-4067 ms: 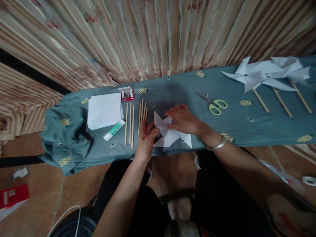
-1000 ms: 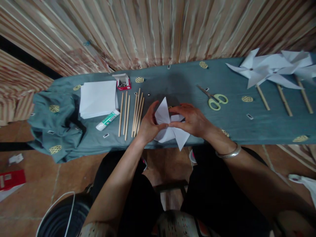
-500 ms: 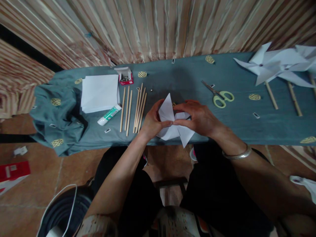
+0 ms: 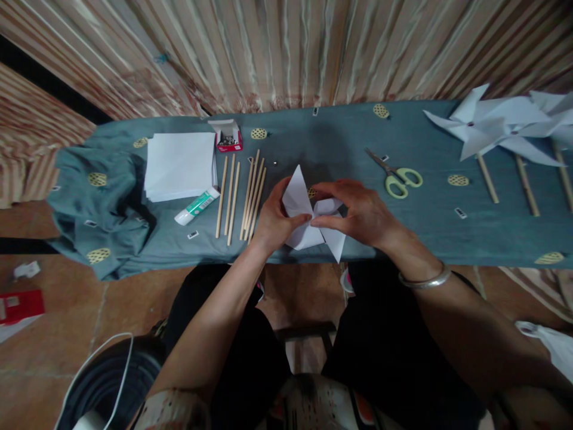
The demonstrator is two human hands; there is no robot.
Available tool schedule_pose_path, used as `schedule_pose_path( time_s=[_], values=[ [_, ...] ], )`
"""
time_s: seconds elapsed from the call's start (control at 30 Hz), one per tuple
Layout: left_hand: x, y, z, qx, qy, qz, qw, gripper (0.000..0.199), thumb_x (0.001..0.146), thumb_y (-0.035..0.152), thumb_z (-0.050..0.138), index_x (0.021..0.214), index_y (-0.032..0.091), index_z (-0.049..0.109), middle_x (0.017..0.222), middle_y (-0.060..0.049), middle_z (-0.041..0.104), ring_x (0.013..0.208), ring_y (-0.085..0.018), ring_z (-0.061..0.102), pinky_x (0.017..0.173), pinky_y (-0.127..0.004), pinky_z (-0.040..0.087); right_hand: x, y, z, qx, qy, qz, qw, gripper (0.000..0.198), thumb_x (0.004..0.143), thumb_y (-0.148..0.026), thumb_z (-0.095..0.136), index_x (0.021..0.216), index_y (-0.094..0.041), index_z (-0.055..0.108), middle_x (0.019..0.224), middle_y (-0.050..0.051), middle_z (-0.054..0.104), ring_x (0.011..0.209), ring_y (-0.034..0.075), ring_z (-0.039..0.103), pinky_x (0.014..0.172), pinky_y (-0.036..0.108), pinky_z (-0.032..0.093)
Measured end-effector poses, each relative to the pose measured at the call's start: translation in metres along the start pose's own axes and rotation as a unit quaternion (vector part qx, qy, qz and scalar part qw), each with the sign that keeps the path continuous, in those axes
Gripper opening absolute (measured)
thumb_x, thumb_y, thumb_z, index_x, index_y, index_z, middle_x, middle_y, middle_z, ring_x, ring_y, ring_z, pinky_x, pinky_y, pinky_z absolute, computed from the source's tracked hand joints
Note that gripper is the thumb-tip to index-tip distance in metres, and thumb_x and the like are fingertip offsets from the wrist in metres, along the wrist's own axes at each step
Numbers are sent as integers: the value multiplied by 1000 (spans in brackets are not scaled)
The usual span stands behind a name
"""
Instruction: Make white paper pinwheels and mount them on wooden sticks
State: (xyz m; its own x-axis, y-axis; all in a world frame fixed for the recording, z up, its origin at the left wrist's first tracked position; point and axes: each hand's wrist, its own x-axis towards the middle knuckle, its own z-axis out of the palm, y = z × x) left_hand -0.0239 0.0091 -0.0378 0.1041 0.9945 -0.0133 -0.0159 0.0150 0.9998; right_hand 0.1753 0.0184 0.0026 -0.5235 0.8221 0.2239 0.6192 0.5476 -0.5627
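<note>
A white paper pinwheel [image 4: 304,237] is held at the table's near edge, its points folded in toward the middle. My left hand [image 4: 276,220] grips its left side, the thumb pressing near the centre. From the right, my right hand [image 4: 358,212] pinches the paper, its thumb tip close to the left thumb at the centre. Part of the folds is hidden under the fingers. Left of the hands lie several thin wooden sticks [image 4: 248,197]. A small shiny pin [image 4: 275,162] rests on the cloth just beyond them.
On the left are a stack of white paper [image 4: 179,167], a glue stick [image 4: 197,206] and an open red box of pins [image 4: 228,138]. Green-handled scissors [image 4: 398,179] lie to the right. Finished paper pinwheels [image 4: 483,122] on sticks sit at the far right of the cloth-covered table [image 4: 416,239].
The view has shifted slightly. Both hands still hold the pinwheel with the thumbs at its centre, and the paper has tilted a little.
</note>
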Motion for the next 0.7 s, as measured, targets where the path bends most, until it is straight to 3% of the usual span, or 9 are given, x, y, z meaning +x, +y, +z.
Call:
schedule_pose_path(
  time_s=[0.13, 0.33, 0.57, 0.7],
  values=[
    [0, -1, -2, 0, 3, 0, 1000, 81, 59, 19, 84, 132, 18, 50, 125, -11, 66, 116, -31, 64, 102, -48, 50, 0, 0, -2, 35, 25, 35, 998, 51, 83, -50, 72, 127, -24, 64, 117, 8, 73, 108, 31, 68, 97, 51, 52],
    [0, 1, -1, -57, 31, -27, 998, 78, 60, 20, 82, 132, 18, 50, 120, -10, 69, 111, -30, 67, 100, -49, 53, 1, 10, 6, 183, 133, 97, 969, 59, 85, -64, 64, 131, -28, 59, 129, 8, 67, 122, 28, 62, 108, 51, 49],
    [-1, 11, 1, -109, 55, -40, 992, 73, 57, 19, 83, 124, 16, 55, 117, -10, 71, 108, -28, 68, 101, -49, 52, 6, 20, 16, 316, 158, 179, 918, 72, 73, -67, 75, 130, -27, 58, 135, 10, 64, 131, 30, 57, 112, 52, 45],
    [-1, 11, 0, -137, 47, -48, 988, 72, 56, 20, 84, 122, 16, 56, 114, -10, 72, 107, -27, 69, 102, -48, 52, 8, 14, 11, 407, 113, 241, 874, 63, 71, -60, 78, 122, -28, 61, 119, 7, 73, 118, 28, 67, 107, 51, 50]
  ],
)
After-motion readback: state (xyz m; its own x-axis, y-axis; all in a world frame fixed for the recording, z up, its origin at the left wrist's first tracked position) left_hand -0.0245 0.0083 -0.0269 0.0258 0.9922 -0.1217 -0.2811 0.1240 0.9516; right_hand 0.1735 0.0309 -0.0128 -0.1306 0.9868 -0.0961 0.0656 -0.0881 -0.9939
